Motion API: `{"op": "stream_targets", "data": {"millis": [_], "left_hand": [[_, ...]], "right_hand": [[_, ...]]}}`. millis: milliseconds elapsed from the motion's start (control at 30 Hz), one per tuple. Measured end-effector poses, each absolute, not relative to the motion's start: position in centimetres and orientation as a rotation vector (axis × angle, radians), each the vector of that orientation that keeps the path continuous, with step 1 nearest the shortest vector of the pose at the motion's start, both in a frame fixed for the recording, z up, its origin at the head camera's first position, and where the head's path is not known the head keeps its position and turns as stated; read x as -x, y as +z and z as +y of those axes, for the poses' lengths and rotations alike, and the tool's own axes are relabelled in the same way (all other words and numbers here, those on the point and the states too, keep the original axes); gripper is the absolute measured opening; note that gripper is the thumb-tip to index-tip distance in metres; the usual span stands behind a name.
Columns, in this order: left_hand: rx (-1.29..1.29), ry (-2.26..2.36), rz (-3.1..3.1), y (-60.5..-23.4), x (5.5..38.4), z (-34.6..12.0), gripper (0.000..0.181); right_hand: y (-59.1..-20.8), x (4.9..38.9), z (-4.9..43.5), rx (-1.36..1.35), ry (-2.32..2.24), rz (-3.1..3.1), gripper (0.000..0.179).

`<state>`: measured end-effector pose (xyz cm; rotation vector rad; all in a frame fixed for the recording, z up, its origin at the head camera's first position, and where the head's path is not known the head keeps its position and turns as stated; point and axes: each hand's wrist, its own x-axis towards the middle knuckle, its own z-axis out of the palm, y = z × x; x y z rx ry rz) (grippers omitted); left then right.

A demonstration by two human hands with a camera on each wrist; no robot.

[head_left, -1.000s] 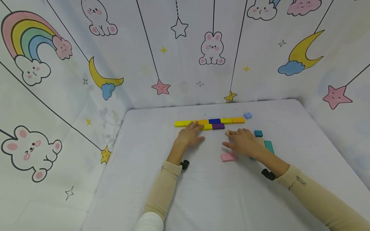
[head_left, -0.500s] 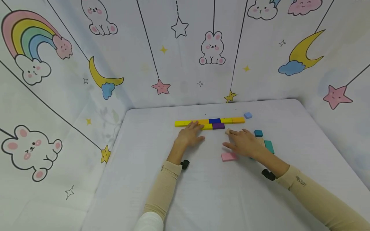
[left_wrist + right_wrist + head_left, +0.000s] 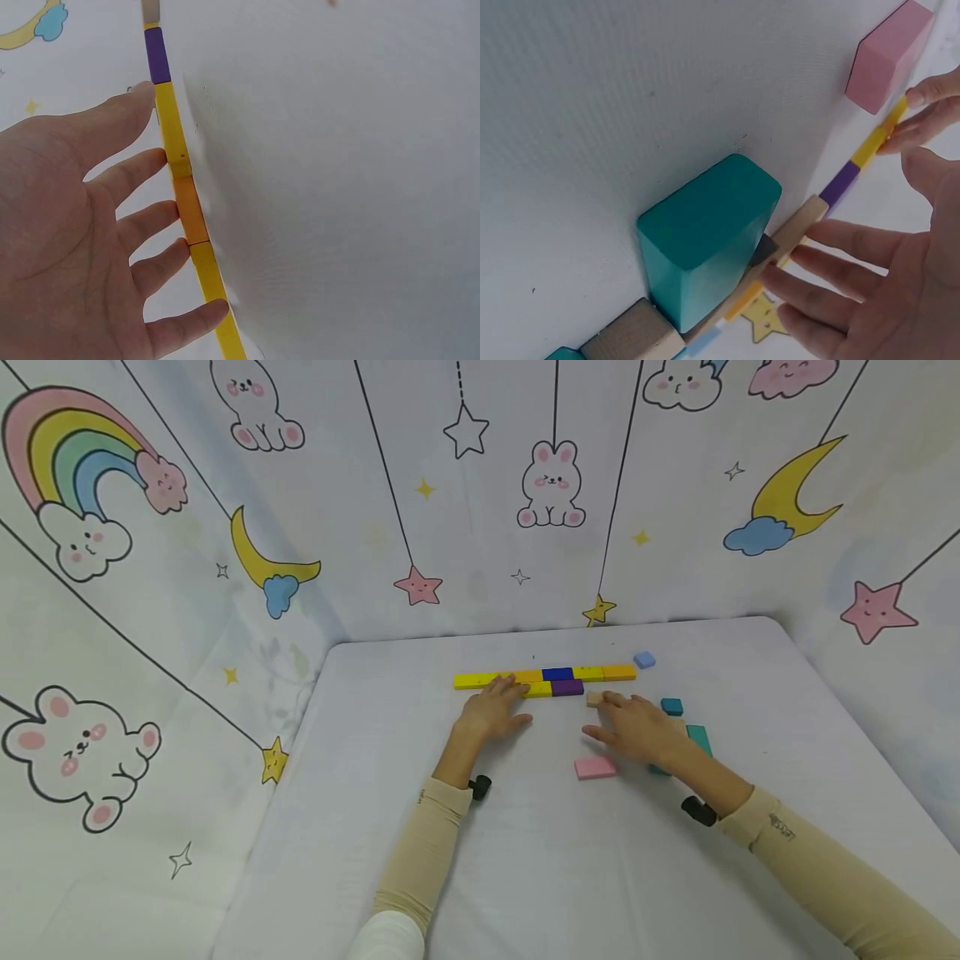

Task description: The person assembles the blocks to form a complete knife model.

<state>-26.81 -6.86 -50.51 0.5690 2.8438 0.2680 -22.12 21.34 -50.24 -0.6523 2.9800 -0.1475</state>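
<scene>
Wood lies just beside purple, about 10 o'clock from the right hand, whose loosely stretched fingers touch it, thumb free, nothing gripped. The left hand spreads its fingers, tips touching yellow and orange, holding nothing.

The step seems to be lining wood up with purple: best slide it level toward 9 o'clock while the left hand braces the yellow.

Counted: one purple, one blue, one pink between 7 and 8 o'clock from the right hand, one light blue at 12; at least two wood, three teal. Fingers cover joints, so yellow and orange cannot be counted.
</scene>
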Motion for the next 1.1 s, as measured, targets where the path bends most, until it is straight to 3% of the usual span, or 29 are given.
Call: {"op": "stream_targets", "data": {"millis": [1100], "left_hand": [[-0.557, 0.291, 2.847, -50.4, 26.7, -6.8, 0.066]], "right_hand": [[-50.8, 23.3, 22.1, 0.627, -0.224, 2.963, 0.077]]}}
